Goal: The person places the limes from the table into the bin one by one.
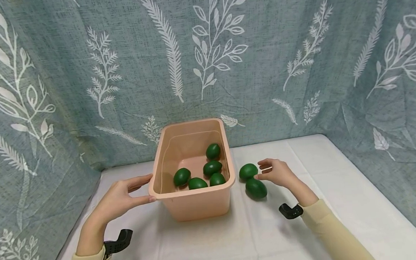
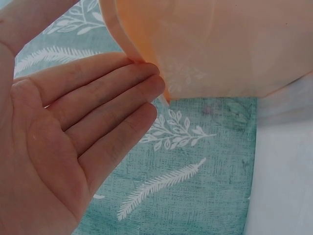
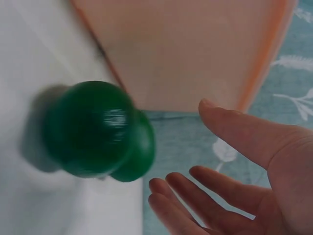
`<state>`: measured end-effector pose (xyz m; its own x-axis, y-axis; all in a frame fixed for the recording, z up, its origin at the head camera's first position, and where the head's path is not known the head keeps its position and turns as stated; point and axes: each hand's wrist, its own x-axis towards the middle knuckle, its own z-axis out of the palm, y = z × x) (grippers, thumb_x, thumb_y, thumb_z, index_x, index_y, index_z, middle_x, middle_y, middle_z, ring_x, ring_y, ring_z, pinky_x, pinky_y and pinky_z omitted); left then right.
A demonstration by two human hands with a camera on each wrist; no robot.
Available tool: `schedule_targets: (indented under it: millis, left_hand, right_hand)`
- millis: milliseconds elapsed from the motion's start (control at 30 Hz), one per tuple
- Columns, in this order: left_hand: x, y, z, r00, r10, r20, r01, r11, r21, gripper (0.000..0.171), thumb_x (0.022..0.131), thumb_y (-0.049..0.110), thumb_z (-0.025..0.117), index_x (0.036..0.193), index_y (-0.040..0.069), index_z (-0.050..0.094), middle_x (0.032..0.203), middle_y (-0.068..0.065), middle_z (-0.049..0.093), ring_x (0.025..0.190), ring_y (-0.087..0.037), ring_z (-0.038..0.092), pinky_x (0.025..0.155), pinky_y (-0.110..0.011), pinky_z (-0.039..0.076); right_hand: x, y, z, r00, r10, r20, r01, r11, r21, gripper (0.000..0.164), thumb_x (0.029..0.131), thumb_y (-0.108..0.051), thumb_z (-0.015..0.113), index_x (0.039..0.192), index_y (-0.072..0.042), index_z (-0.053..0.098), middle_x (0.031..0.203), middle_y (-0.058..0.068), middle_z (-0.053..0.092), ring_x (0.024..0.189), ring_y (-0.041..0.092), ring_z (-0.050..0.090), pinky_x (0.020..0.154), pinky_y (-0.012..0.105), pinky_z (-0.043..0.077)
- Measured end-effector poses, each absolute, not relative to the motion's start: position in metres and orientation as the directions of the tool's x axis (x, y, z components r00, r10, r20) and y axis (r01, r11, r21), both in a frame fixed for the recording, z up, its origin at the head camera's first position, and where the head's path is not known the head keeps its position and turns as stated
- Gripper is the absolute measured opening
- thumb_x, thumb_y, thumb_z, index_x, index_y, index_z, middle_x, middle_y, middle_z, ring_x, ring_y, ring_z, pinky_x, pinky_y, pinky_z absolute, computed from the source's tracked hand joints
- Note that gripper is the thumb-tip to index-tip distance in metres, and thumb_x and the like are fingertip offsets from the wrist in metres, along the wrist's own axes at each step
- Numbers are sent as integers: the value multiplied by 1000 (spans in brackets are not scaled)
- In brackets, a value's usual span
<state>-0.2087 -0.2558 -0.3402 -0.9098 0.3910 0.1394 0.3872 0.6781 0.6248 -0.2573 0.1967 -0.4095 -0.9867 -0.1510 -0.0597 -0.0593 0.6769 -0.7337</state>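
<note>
A peach plastic bin (image 1: 199, 206) stands on the white table, with several glossy dark green, egg-shaped fruits (image 1: 212, 168) inside. My left hand (image 1: 116, 199) is at its left side; straight fingers (image 2: 110, 98) touch the bin's rim, while the thumb lies apart from them. Two more green fruits lie together to the right of the bin, a farther one (image 1: 248, 171) and a nearer one (image 1: 256, 188). Beside them hovers my right hand (image 1: 278, 172), thumb and fingers spread with nothing between them. In the right wrist view, the nearer fruit (image 3: 90, 129) partly hides the other.
White cloth (image 1: 205, 251) covers the table. A grey-green curtain (image 1: 132, 83) with white leaf prints hangs behind and along both sides. Black wrist mounts (image 1: 119, 241) sit at both sleeves.
</note>
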Motion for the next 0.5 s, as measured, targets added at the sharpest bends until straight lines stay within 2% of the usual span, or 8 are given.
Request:
schedule_targets:
  millis: [500]
  left_hand:
    - [-208, -256, -340, -913, 386, 131, 379, 685, 623, 67, 80, 43, 74, 135, 10, 54, 134, -9, 57, 123, -37, 52, 100, -50, 47]
  right_hand:
    - [-242, 194, -449, -986, -124, -112, -2, 678, -735, 66, 76, -32, 79, 129, 0, 56, 122, 19, 61, 107, 34, 63, 82, 40, 57]
